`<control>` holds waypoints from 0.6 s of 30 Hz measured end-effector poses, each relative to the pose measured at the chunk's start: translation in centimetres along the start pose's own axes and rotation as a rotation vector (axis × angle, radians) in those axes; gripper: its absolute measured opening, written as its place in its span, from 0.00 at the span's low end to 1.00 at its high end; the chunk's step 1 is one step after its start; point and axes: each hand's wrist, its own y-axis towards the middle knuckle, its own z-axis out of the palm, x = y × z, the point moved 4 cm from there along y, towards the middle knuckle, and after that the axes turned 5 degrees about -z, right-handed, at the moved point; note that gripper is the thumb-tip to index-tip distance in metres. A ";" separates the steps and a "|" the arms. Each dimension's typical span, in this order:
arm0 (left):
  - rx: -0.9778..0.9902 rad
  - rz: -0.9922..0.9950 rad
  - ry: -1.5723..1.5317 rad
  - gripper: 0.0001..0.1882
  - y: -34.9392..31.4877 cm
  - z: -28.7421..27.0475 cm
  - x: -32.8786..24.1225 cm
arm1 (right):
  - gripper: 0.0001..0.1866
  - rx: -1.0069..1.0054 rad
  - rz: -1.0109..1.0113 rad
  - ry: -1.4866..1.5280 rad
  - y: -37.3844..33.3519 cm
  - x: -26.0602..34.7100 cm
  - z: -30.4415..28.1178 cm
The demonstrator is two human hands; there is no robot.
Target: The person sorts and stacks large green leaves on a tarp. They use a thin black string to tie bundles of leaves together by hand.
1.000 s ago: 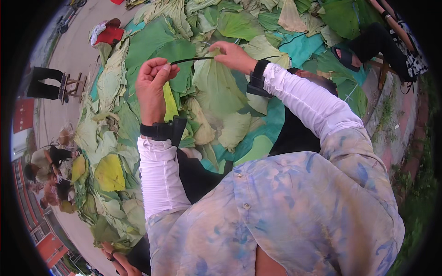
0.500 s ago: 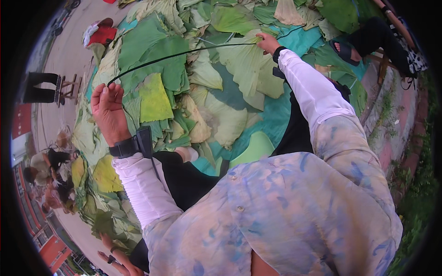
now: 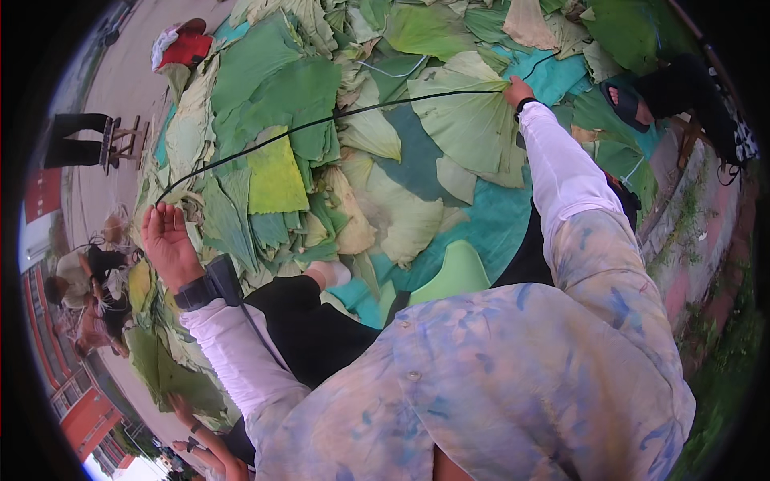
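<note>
Black cord [image 3: 337, 117]: right hand [image 3: 519, 91] hid a stretch!
Leaf pile [image 3: 277, 88]: top edge cut it!
Distant people [image 3: 74, 282]: looked blurred!

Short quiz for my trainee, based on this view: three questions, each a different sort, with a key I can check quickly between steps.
1. What does the right hand grip?
A: a pair of scissors
B: a black cord
C: a cap

2. True or false: the cord runs underneath all the leaves.

3. Fill in: the bright yellow leaf lies nearer the ____ hand.

Key:
1: B
2: False; it stretches above them.
3: left hand
</note>
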 end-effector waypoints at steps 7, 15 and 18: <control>0.053 -0.118 0.257 0.07 -1.9 6.7 1.4 | 0.27 -0.049 -0.190 -0.034 -0.7 9.1 -4.0; 0.223 -0.139 0.367 0.06 -4.8 7.9 2.2 | 0.16 0.415 -0.890 0.578 -14.2 34.3 -12.5; 0.351 -0.168 0.322 0.05 -6.1 10.2 3.4 | 0.16 0.487 -1.017 0.614 -21.2 38.6 -15.6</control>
